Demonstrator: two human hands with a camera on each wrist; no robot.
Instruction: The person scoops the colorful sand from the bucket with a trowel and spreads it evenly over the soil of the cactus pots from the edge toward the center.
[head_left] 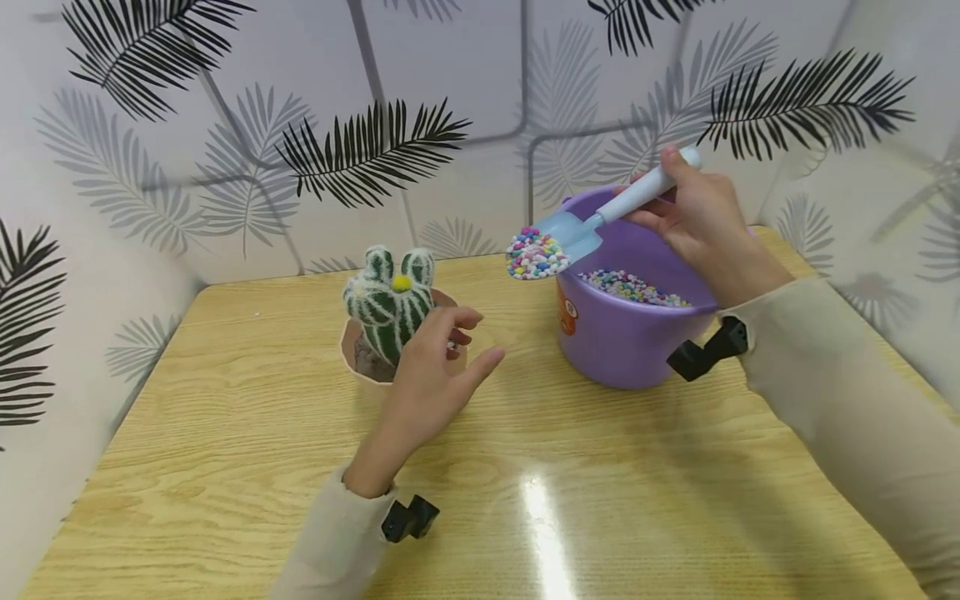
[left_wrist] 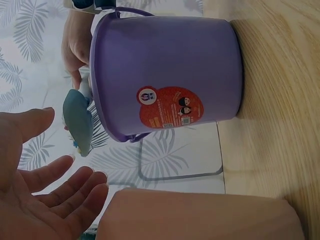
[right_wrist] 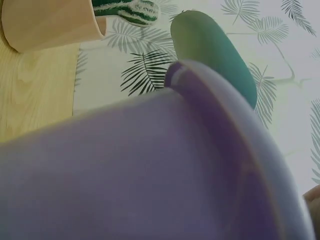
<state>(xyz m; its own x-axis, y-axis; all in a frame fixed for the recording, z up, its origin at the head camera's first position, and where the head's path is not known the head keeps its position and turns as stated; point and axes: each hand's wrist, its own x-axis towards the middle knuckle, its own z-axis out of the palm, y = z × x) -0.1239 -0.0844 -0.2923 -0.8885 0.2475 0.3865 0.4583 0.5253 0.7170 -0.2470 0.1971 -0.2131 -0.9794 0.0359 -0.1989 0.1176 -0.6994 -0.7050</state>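
Note:
In the head view my right hand (head_left: 701, 208) grips the white handle of a small blue shovel (head_left: 573, 233). Its blade carries a heap of multicoloured pebbles (head_left: 536, 254) and sits over the left rim of a purple bucket (head_left: 622, 333). More pebbles (head_left: 633, 287) lie inside the bucket. My left hand (head_left: 431, 367), fingers loosely bent and holding nothing, is beside a pot (head_left: 348, 346) with a fuzzy green cactus (head_left: 390, 321), partly covering it. In the left wrist view the shovel's underside (left_wrist: 77, 120) shows beyond my left fingers. The bucket hides most of my right hand in the right wrist view.
A light wooden table (head_left: 247, 400) carries the pot at left and the bucket at right. Behind it hangs a pale backdrop (head_left: 465, 192) printed with dark and grey leaves. The bucket bears a red sticker (left_wrist: 170, 107).

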